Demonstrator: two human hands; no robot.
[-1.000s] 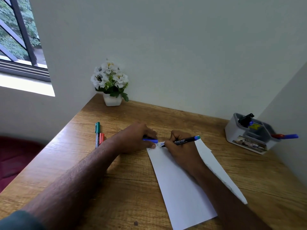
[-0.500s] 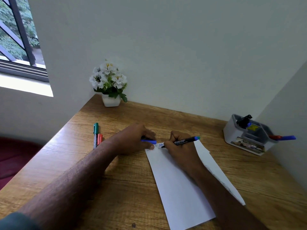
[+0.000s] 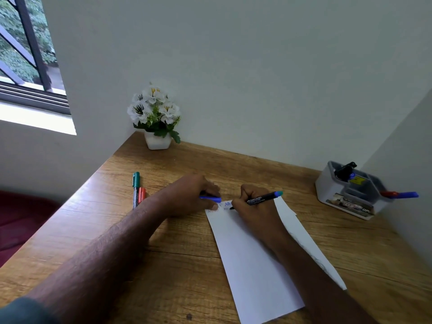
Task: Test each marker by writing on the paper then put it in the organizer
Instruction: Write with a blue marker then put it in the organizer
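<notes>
Right hand (image 3: 253,206) gripping black marker (image 3: 261,198), tip on white paper (image 3: 252,265) lying on bench (image 3: 163,253); left hand (image 3: 191,195) pinching blue cap (image 3: 210,198) at paper's top edge. Green marker (image 3: 135,185) and red marker (image 3: 141,195) left; grey organizer (image 3: 327,185) far right.

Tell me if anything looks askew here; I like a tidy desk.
Slightly: in the organizer, a red-and-blue marker lies sideways, jutting out over the right rim rather than standing. The paper sits angled to the desk edge.
</notes>
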